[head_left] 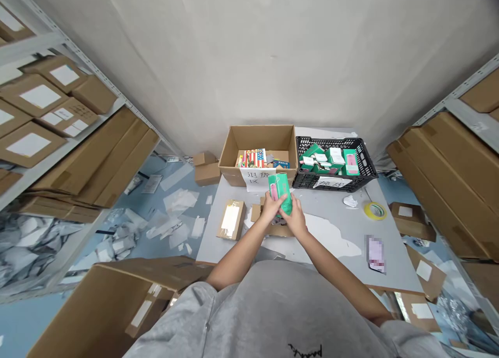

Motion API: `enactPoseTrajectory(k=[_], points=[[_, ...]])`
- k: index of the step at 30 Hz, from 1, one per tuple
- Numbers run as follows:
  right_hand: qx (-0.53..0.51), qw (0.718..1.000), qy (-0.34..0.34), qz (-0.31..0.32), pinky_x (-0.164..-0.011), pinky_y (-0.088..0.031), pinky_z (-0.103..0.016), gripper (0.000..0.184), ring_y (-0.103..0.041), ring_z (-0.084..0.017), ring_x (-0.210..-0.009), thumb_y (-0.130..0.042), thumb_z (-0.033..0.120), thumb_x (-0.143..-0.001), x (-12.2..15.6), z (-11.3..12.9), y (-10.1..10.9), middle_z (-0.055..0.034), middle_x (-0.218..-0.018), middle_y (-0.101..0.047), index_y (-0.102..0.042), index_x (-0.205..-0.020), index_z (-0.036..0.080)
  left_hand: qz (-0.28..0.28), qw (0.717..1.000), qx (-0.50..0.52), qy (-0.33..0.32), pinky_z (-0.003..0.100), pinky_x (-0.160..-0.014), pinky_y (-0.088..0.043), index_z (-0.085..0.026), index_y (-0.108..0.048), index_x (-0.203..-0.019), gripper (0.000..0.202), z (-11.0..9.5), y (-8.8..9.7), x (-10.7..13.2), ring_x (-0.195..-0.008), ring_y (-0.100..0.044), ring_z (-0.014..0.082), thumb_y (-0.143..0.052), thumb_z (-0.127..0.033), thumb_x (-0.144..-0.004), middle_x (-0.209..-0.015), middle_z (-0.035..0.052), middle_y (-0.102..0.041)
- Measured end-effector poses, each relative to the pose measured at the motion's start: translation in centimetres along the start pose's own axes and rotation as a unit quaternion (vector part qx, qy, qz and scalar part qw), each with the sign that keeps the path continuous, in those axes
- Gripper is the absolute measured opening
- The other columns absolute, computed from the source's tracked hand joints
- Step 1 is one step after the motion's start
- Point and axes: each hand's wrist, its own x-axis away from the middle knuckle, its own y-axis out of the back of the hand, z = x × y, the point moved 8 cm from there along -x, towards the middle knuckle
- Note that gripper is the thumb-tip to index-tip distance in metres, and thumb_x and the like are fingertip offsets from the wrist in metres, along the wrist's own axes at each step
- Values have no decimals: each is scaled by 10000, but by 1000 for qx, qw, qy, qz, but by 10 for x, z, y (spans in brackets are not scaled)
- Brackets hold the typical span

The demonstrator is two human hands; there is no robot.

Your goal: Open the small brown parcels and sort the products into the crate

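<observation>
A green box with a pink panel [281, 184] is gripped between my two hands above the table. My left hand [270, 208] closes on its lower left side, and my right hand [296, 217] closes on its lower right. Beneath them lies an opened cardboard box [279, 230], partly covered by my hands. Behind the green box stands a large open carton [224, 160] with colourful packages inside and a handwritten paper sign on its front. To its right, a black plastic crate [366, 166] holds several similar green boxes.
A taped cardboard parcel [231, 220] lies at the table's left. On the right are a yellow tape roll [375, 211], crumpled paper [350, 201] and a blurred phone-like object [375, 254]. Shelves with cartons [39, 95] flank both sides. A big open carton [105, 306] stands at lower left.
</observation>
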Motion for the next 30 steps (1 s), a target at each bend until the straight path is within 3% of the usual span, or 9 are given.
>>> enactPoseTrajectory(k=[2,5,9,13,17,21,25,30], points=[[15,1000,6,13,-988,-561,-498,885,-637,-358,-1202,-693,568,-869,2,3,-5,-166,-1298,-564,-389,-1627,226,0,1000,1,14,338,-912,-597,-178,-606,-1150,788,-1,4,-1,-918,-715,190,-960,-582,-573,-1077,94,-735],[-46,998,16,32,-1013,-560,-471,804,-646,-306,-1193,-634,584,-921,-1,4,-12,-148,-1319,-570,-408,-1616,252,34,998,42,24,341,-921,-597,-162,-658,-1094,708,-7,5,0,-921,-723,195,-915,-610,-610,-1093,106,-751],[-176,982,-48,40,-1138,-481,-517,725,-597,-297,-1318,-471,700,-975,-8,-6,-20,-159,-1442,-587,-526,-1524,230,106,988,107,36,364,-978,-602,-159,-684,-1187,724,-16,0,5,-1011,-739,216,-854,-645,-678,-1191,115,-758],[-232,971,-43,35,-1242,-365,-534,809,-485,-291,-1470,-503,782,-926,-6,4,-22,-140,-1516,-567,-535,-1520,234,145,984,99,16,401,-1117,-554,-177,-686,-1220,757,-26,-3,7,-1158,-710,233,-873,-658,-667,-1276,112,-740],[-282,956,-76,31,-1203,-425,-543,903,-534,-309,-1431,-609,808,-839,2,7,-17,-151,-1532,-561,-522,-1527,230,180,981,68,0,421,-1137,-536,-183,-641,-1263,843,-30,-2,5,-1173,-695,231,-926,-642,-616,-1333,135,-702],[-293,952,-83,0,-1129,-497,-563,799,-599,-330,-1349,-682,758,-805,7,5,6,-134,-1449,-635,-617,-1424,256,229,973,28,-25,420,-1129,-530,-184,-594,-1313,930,-31,-8,4,-1165,-688,224,-975,-592,-568,-1331,146,-681],[-235,968,-69,-51,-1064,-544,-540,652,-633,-322,-1269,-642,703,-868,3,6,42,-143,-1370,-663,-668,-1310,225,232,966,-54,-96,417,-1155,-499,-206,-595,-1337,878,-41,-28,5,-1221,-657,231,-971,-513,-605,-1362,132,-658],[-166,981,-31,-98,-967,-596,-477,716,-658,-302,-1181,-673,619,-901,-14,17,91,-164,-1385,-625,-534,-1480,222,229,952,-146,-140,397,-1097,-533,-230,-542,-1406,817,-60,-70,8,-1206,-663,238,-902,-394,-692,-1334,124,-675]])
